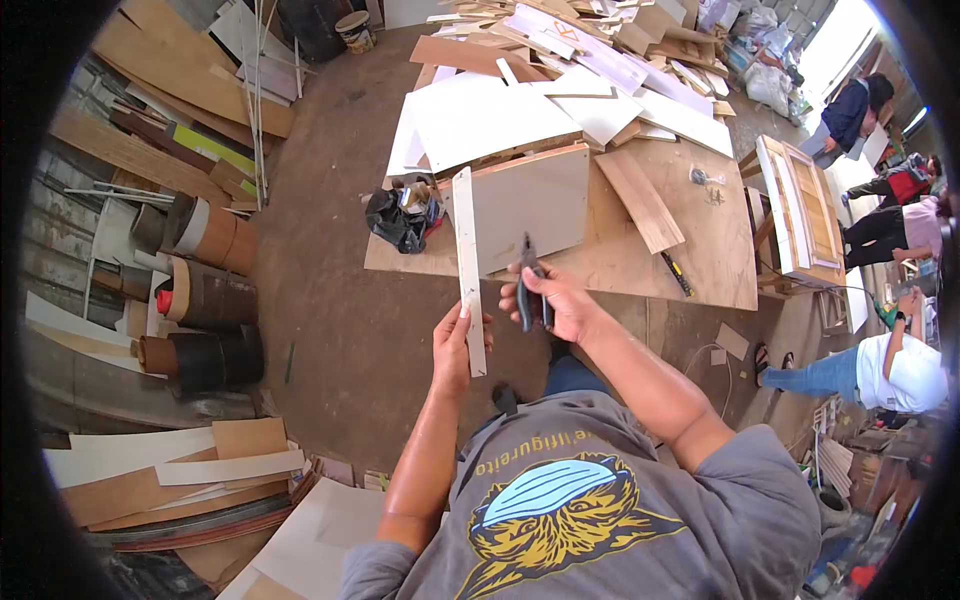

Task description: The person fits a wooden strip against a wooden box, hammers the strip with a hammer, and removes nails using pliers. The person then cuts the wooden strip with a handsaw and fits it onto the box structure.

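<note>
My left hand (455, 345) is closed around the lower part of a narrow white wooden strip (467, 240), which stands nearly upright in front of me. A few small dark marks show on its face. In my right hand (560, 300) is a pair of pliers (532, 285) with dark blue-grey handles, the jaws pointing away from me. The pliers are just right of the strip and apart from it. Beyond both hands, a pale board (535, 210) with a wooden edge leans on the plywood table (715, 260).
A black plastic bag (397, 222), a wooden plank (640, 200) and a yellow-black tool (677, 273) lie on the table. Board offcuts (490, 118) pile up behind. Rolls of sheet material (215, 290) stand at left. Several people are at right, one in a white shirt (915, 370).
</note>
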`<action>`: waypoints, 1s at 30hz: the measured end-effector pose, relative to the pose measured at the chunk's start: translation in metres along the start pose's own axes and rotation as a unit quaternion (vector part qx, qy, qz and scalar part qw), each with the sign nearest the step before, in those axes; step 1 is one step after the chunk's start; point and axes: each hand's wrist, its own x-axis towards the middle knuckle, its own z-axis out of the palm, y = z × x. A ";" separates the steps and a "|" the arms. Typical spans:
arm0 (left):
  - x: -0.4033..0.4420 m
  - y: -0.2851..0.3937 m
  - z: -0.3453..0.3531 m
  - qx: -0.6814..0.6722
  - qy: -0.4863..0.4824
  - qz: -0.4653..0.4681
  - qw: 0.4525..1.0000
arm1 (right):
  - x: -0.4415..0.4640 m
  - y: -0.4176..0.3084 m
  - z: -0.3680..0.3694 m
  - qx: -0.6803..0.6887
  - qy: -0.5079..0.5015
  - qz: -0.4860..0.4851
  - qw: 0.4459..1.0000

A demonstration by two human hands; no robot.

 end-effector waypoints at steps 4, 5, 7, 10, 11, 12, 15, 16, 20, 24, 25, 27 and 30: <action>-0.012 0.012 -0.004 -0.014 0.050 -0.026 0.998 | -0.015 0.016 0.023 -0.151 -0.020 0.060 0.986; -0.013 0.009 -0.010 -0.014 0.037 -0.019 0.999 | -0.014 0.020 0.024 -0.200 -0.036 0.062 0.977; -0.011 0.010 -0.016 -0.012 0.006 -0.001 1.000 | -0.010 0.022 0.028 -0.297 -0.070 0.059 0.950; -0.017 0.019 -0.012 -0.009 0.035 0.009 0.999 | -0.008 0.019 0.038 -0.368 -0.111 0.053 0.922; -0.017 0.020 -0.012 -0.016 0.038 0.018 0.999 | -0.006 0.018 0.039 -0.384 -0.121 0.048 0.914; -0.016 0.020 -0.013 -0.011 0.036 0.018 0.999 | -0.003 0.017 0.038 -0.407 -0.130 0.048 0.903; -0.012 0.018 -0.016 0.000 0.025 0.015 1.000 | 0.007 0.015 0.029 -0.446 -0.144 0.051 0.882; -0.010 0.016 -0.016 0.000 0.022 0.013 1.000 | 0.008 0.014 0.027 -0.441 -0.143 0.056 0.884; 0.002 0.010 -0.017 0.015 0.017 -0.002 1.000 | 0.016 0.012 0.019 -0.390 -0.148 0.051 0.908; 0.005 0.021 -0.002 0.049 0.031 -0.033 0.998 | 0.023 0.006 0.007 -0.364 -0.149 0.089 0.915; 0.008 0.019 0.001 0.052 0.035 -0.029 0.998 | 0.024 0.006 0.006 -0.360 -0.149 0.088 0.917; 0.015 0.012 0.006 0.057 0.042 -0.007 0.997 | 0.027 0.009 -0.001 -0.355 -0.138 0.086 0.921; 0.025 -0.006 0.012 0.068 0.044 0.031 0.996 | 0.030 0.018 -0.012 -0.336 -0.104 0.090 0.932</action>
